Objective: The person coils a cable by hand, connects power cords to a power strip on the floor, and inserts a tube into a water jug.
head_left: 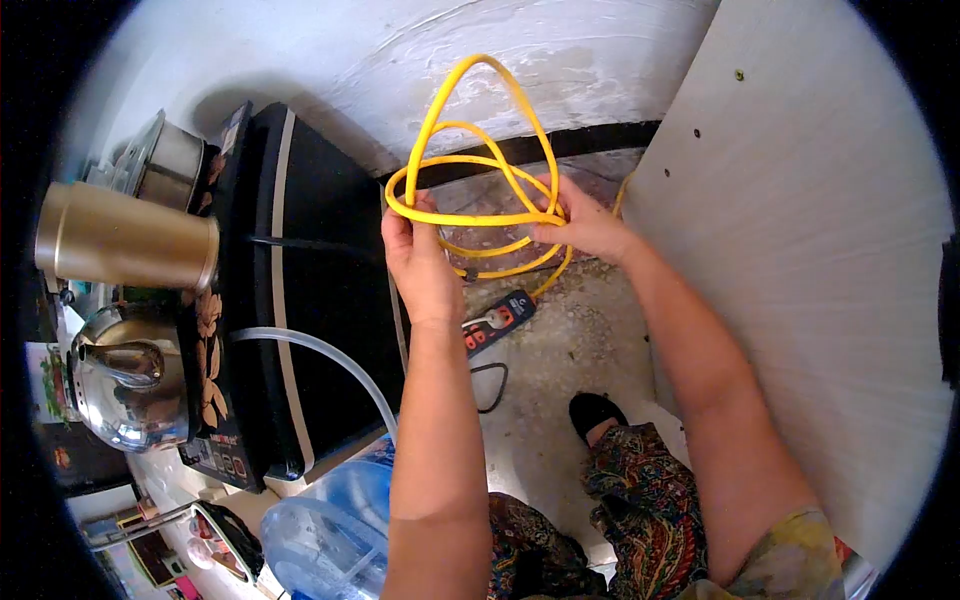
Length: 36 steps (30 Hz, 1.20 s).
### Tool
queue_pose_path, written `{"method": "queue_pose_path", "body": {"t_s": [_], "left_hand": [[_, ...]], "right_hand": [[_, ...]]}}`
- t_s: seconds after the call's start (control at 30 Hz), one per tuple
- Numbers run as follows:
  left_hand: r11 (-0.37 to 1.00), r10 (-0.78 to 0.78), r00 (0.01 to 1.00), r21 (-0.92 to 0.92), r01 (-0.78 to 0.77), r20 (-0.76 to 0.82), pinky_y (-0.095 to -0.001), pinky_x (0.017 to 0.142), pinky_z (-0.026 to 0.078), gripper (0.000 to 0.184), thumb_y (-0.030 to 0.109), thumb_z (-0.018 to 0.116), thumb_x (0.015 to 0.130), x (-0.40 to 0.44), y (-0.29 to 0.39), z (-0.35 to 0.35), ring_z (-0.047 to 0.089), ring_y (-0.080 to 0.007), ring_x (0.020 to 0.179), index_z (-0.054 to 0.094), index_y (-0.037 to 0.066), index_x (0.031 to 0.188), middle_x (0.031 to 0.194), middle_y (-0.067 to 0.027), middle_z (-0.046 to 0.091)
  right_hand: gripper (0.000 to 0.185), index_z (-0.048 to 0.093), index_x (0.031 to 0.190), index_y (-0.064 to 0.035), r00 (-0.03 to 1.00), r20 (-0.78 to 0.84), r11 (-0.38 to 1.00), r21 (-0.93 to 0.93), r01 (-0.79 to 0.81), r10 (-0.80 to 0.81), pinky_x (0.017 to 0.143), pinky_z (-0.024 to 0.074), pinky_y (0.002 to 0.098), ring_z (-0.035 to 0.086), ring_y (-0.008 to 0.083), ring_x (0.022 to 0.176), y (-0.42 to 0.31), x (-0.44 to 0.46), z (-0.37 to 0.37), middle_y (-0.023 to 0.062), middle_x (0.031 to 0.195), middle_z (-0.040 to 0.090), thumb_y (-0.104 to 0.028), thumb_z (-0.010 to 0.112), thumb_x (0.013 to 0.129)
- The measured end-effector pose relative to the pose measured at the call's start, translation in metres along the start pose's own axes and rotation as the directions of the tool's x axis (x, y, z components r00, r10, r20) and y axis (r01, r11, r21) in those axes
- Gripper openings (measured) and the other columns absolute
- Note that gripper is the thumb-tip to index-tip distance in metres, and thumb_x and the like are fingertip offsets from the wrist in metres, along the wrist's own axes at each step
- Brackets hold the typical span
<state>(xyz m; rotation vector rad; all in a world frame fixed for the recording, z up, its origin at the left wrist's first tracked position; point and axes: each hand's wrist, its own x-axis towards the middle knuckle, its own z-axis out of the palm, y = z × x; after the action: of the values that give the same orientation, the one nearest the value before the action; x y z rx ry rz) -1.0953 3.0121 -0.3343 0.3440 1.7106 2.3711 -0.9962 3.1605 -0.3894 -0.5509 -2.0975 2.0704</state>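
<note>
A yellow cable (484, 219) hangs in several loose loops between my two hands, above the floor. My left hand (420, 260) is closed around the loops on their left side. On the right side, my right hand (580, 222) grips the same cable with its fingers wrapped round it. One end of the cable runs down to a black power strip (515, 312) with orange-red sockets on the floor, where a white plug sits in it. My left wrist hides part of the strip. Another stretch of cable passes behind my right hand toward the wall corner.
A black cabinet (330, 240) stands at left, bearing a gold canister (130, 236), a steel kettle (135, 380) and a pot (172, 165). A clear hose (335, 350) leads toward a blue water bottle (325, 545). A pale panel (800, 250) borders the right side.
</note>
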Motion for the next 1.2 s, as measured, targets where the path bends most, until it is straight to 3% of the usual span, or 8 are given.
{"method": "queue_pose_path", "body": {"t_s": [0.2, 0.63, 0.7, 0.77, 0.9, 0.97, 1.07, 1.2], "left_hand": [[0.948, 0.049, 0.979, -0.318, 0.017, 0.200, -0.0226, 0.076, 0.031, 0.019, 0.018, 0.049, 0.078, 0.002, 0.017, 0.003, 0.042, -0.0093, 0.080, 0.048, 0.004, 0.091, 0.080, -0.0004, 0.049], [0.855, 0.200, 0.927, 0.407, -0.323, 0.316, -0.0225, 0.064, 0.040, 0.016, 0.008, 0.059, 0.072, 0.003, 0.019, 0.009, 0.046, -0.0114, 0.073, 0.049, 0.003, 0.084, 0.078, -0.0041, 0.047], [0.766, 0.280, 0.887, 0.472, -0.437, 0.367, -0.0273, 0.067, 0.040, 0.017, 0.004, 0.059, 0.068, 0.001, 0.020, 0.012, 0.047, -0.0186, 0.076, 0.051, 0.003, 0.083, 0.075, -0.0072, 0.046], [0.540, 0.379, 0.794, 0.582, -0.607, 0.476, -0.0226, 0.065, 0.041, 0.017, 0.003, 0.058, 0.071, 0.003, 0.017, 0.008, 0.048, -0.0123, 0.072, 0.052, 0.003, 0.087, 0.076, -0.0040, 0.048], [0.362, 0.416, 0.744, 0.655, -0.663, 0.523, -0.0294, 0.067, 0.039, 0.016, 0.001, 0.059, 0.067, 0.002, 0.017, 0.009, 0.047, -0.0216, 0.073, 0.054, 0.003, 0.082, 0.076, -0.0089, 0.048], [0.391, 0.417, 0.743, 0.635, -0.666, 0.523, -0.0307, 0.068, 0.038, 0.016, 0.002, 0.059, 0.066, 0.001, 0.017, 0.011, 0.046, -0.0237, 0.073, 0.055, 0.003, 0.081, 0.077, -0.0097, 0.048], [0.406, 0.427, 0.725, 0.602, -0.688, 0.540, -0.0321, 0.068, 0.037, 0.017, 0.003, 0.060, 0.065, -0.001, 0.018, 0.014, 0.045, -0.0254, 0.075, 0.056, 0.003, 0.081, 0.077, -0.0100, 0.049], [0.358, 0.392, 0.705, 0.607, -0.709, 0.592, -0.0320, 0.068, 0.036, 0.018, 0.004, 0.061, 0.064, -0.006, 0.020, 0.011, 0.045, -0.0250, 0.076, 0.056, 0.004, 0.081, 0.077, -0.0090, 0.049]], "right_hand": [[0.078, 0.017, 0.123, -0.0059, 0.999, 0.026, 0.995, -0.089, 0.034, -0.032, 0.084, 0.0353, 0.0281, 0.041, 0.0164, 0.098, 0.013, 0.002, 0.003, 0.0089, 0.103, 0.043, -0.006, 0.067, 0.063], [0.066, 0.029, 0.121, -0.0050, 0.942, -0.004, 0.702, -0.667, -0.252, 0.335, 0.091, 0.0299, 0.0324, 0.038, 0.0210, 0.110, 0.025, -0.003, -0.034, 0.0149, 0.113, 0.042, -0.004, 0.060, 0.063], [0.047, 0.043, 0.108, -0.0046, 0.830, -0.471, 0.886, -0.188, -0.424, 0.298, 0.081, 0.0384, 0.0277, 0.049, 0.0164, 0.095, 0.032, 0.009, -0.046, 0.0103, 0.102, 0.050, 0.005, 0.048, 0.062], [0.036, 0.047, 0.100, -0.0046, 0.665, -0.738, 0.959, -0.253, -0.124, -0.109, 0.073, 0.0407, 0.0275, 0.051, 0.0202, 0.084, 0.034, 0.020, -0.060, 0.0089, 0.099, 0.053, -0.002, 0.050, 0.064], [0.050, 0.046, 0.103, -0.0082, 0.557, -0.512, 0.755, -0.486, 0.440, -0.654, 0.080, 0.0375, 0.0310, 0.047, 0.0227, 0.094, -0.072, -0.005, -0.020, 0.0109, 0.105, 0.047, 0.002, 0.048, 0.055], [0.057, 0.042, 0.110, -0.0109, 0.650, -0.053, 0.541, -0.607, 0.582, -0.758, 0.087, 0.0321, 0.0366, 0.041, 0.0251, 0.102, -0.098, -0.005, -0.003, 0.0112, 0.105, 0.045, 0.001, 0.050, 0.054], [0.060, 0.041, 0.113, -0.0128, 0.675, 0.195, 0.189, -0.873, 0.450, -0.711, 0.089, 0.0284, 0.0400, 0.037, 0.0269, 0.107, -0.098, -0.010, 0.026, 0.0109, 0.105, 0.046, -0.006, 0.056, 0.055], [0.053, 0.045, 0.108, -0.0114, 0.771, 0.131, 0.278, -0.884, 0.375, -0.623, 0.084, 0.0325, 0.0364, 0.037, 0.0260, 0.105, -0.077, -0.002, 0.019, 0.0099, 0.107, 0.045, -0.013, 0.058, 0.056]]}}
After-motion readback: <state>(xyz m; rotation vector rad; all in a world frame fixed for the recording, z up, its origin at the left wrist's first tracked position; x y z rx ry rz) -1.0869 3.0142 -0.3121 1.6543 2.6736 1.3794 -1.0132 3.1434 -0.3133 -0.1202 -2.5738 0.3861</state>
